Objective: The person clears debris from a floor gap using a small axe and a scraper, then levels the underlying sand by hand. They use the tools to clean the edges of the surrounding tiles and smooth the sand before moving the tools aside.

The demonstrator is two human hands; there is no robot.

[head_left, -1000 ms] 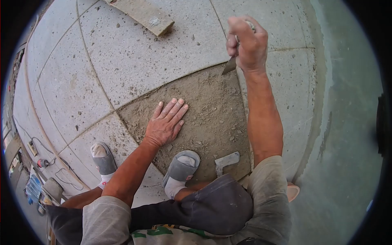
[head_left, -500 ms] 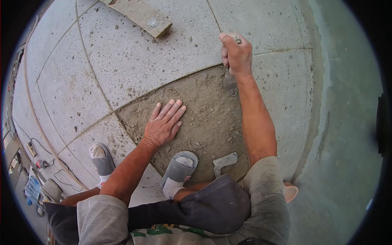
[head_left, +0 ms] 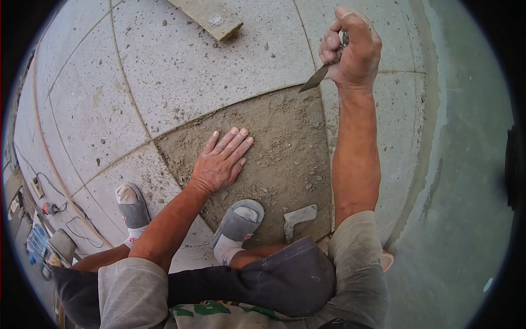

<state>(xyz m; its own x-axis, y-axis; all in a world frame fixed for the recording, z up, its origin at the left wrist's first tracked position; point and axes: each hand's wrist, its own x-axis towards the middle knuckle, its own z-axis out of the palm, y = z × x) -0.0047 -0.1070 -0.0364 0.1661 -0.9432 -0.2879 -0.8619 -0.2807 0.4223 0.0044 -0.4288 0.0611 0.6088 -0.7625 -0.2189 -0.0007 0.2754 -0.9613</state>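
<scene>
My left hand (head_left: 220, 162) lies flat, fingers spread a little, on the bed of crumbly grey-brown mortar (head_left: 274, 142) between the tiles. My right hand (head_left: 353, 49) is wrapped round the handle of a trowel (head_left: 315, 79), raised near the top right corner of the bed. Its blade points down and left, the tip by the edge of the pale tile (head_left: 219, 71). Most of the handle is hidden in my fist. A pale L-shaped piece (head_left: 300, 216) rests on the mortar near my knee.
A board (head_left: 211, 19) lies on the tiles at the top. My slippered feet (head_left: 239, 219) are at the mortar's lower edge and on a left tile. A hose (head_left: 49, 148), cables and tools lie far left. Smooth greenish floor (head_left: 466, 164) runs along the right.
My right hand has moved up and right, lifting the trowel off the mortar and turning its blade down-left. My left hand stays in nearly the same place.
</scene>
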